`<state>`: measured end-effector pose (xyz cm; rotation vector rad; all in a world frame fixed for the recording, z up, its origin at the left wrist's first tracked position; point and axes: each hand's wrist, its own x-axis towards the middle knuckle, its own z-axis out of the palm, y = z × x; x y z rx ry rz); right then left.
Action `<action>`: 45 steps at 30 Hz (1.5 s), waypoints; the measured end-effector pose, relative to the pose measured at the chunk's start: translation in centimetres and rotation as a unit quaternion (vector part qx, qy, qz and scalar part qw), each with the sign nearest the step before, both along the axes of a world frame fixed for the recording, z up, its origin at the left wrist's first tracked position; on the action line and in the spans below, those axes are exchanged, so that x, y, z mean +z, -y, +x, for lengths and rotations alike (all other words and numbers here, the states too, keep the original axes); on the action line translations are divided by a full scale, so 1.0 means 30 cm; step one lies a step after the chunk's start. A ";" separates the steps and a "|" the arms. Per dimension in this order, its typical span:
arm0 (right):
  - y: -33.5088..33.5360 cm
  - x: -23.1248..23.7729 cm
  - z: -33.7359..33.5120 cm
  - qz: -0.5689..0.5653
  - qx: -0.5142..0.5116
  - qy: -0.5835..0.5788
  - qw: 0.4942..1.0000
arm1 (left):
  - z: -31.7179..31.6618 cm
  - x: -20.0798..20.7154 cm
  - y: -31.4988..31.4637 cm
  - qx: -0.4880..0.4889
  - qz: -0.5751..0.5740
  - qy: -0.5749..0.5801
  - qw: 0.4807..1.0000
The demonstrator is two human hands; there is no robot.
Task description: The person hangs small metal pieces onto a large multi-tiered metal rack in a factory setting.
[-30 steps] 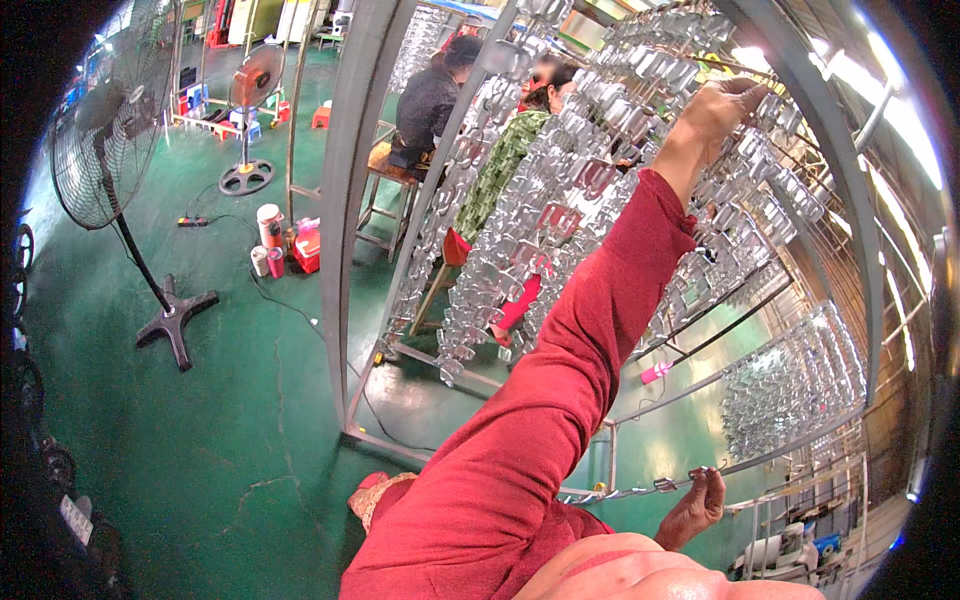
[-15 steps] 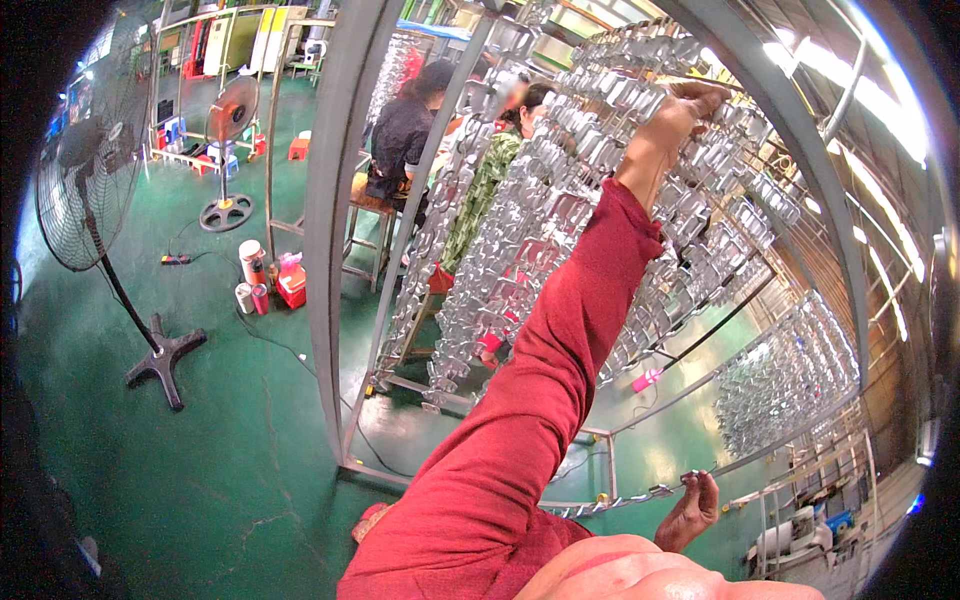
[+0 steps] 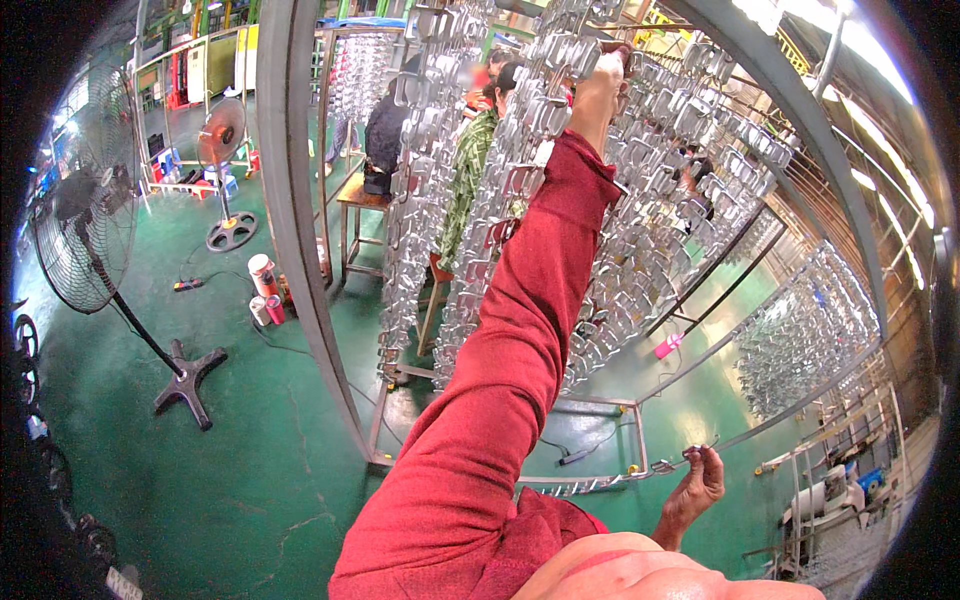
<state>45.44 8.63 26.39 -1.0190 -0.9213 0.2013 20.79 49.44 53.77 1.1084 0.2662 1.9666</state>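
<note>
My left arm, in a red sleeve, reaches up among hanging strands of shiny silver metal pieces [image 3: 420, 200]. High on the strands, my left hand [image 3: 608, 85] has its fingers curled closed against them; what it grips is hidden. At the lower right, my right hand [image 3: 693, 492] pinches the end of another strand of small metal links [image 3: 590, 486] between thumb and fingertips. From that pinch the strand runs leftward and passes out of sight behind my sleeve. Grey metal frame bars [image 3: 290, 200] stand around the hanging strands.
A black floor fan [image 3: 85, 215] and an orange fan [image 3: 222, 140] stand at the left. Near the frame are a white-and-orange jug [image 3: 262, 272] and cups. Co-workers, one in green patterned clothing [image 3: 470, 165], are beyond the strands. More strands [image 3: 805, 335] hang at the right.
My left hand has shifted left in the view, and the nearer hanging strands sit farther left. My right hand keeps its pinch on the small links, slightly higher. The whole view has turned a little.
</note>
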 end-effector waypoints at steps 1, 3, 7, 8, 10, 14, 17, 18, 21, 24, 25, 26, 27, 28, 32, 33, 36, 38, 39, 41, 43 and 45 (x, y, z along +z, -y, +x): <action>0.005 -0.003 0.007 -0.008 -0.014 0.001 1.000 | 0.011 -0.005 0.058 -0.038 -0.013 0.024 0.999; 0.007 0.001 0.008 -0.012 -0.017 0.006 1.000 | 0.009 -0.008 0.086 -0.062 -0.011 0.065 0.996; -0.004 0.015 0.010 0.009 -0.004 0.016 1.000 | -0.005 -0.007 0.030 -0.030 -0.036 0.082 0.996; -0.004 0.016 0.012 0.016 -0.008 0.016 1.000 | -0.005 -0.006 0.023 -0.027 -0.036 0.084 0.995; 0.001 0.020 0.014 0.023 -0.009 0.013 1.000 | 0.002 0.013 0.011 -0.026 -0.031 0.085 0.996; 0.016 0.035 0.024 0.008 -0.037 0.013 0.999 | 0.006 0.044 -0.011 -0.023 -0.018 0.090 0.996; 0.020 0.033 0.026 0.006 -0.041 0.006 0.999 | 0.004 0.062 -0.022 -0.020 -0.009 0.091 0.996; 0.021 0.033 0.026 0.004 -0.045 0.004 0.999 | 0.003 0.067 -0.025 -0.019 -0.005 0.093 0.996; 0.019 0.028 0.027 -0.003 -0.053 -0.002 0.999 | 0.001 0.069 -0.035 -0.014 0.003 0.087 0.996; 0.024 0.033 0.039 -0.002 -0.058 0.005 0.998 | -0.001 0.069 -0.042 -0.016 0.010 0.087 0.996; 0.022 0.028 0.048 0.004 -0.058 0.007 0.998 | -0.001 0.073 -0.042 -0.016 0.015 0.085 0.996; 0.023 0.024 0.053 0.011 -0.058 0.009 0.998 | -0.001 0.075 -0.041 -0.017 0.017 0.084 0.996; 0.028 0.027 0.051 0.008 -0.059 0.011 0.998 | 0.000 0.077 -0.037 -0.017 0.021 0.082 0.996; 0.029 0.032 0.047 0.004 -0.058 0.012 0.998 | 0.000 0.078 -0.033 -0.016 0.024 0.080 0.996; 0.022 0.034 0.039 -0.013 -0.060 0.001 0.998 | -0.007 0.069 -0.005 -0.012 0.041 0.061 0.997; 0.015 0.031 0.041 -0.010 -0.046 0.004 0.999 | -0.013 0.068 0.006 -0.008 0.047 0.054 0.997; 0.010 0.020 0.045 -0.002 -0.022 0.016 1.000 | -0.033 0.070 0.069 -0.009 0.071 0.032 0.997; 0.014 0.002 0.057 0.000 -0.027 0.017 0.999 | -0.015 0.051 0.118 -0.029 0.089 0.009 0.996; 0.010 0.000 0.057 -0.005 -0.022 0.013 1.000 | -0.022 0.037 0.148 -0.036 0.101 -0.003 0.994; 0.002 -0.003 0.050 -0.015 -0.012 0.006 1.000 | -0.030 0.024 0.210 -0.078 0.119 -0.035 0.989; -0.003 -0.009 0.046 -0.014 0.003 0.004 1.000 | -0.057 0.032 0.335 -0.121 0.144 -0.083 0.979; -0.013 -0.012 0.043 -0.018 0.007 0.013 1.000 | -0.074 0.011 0.448 -0.122 0.163 -0.107 0.973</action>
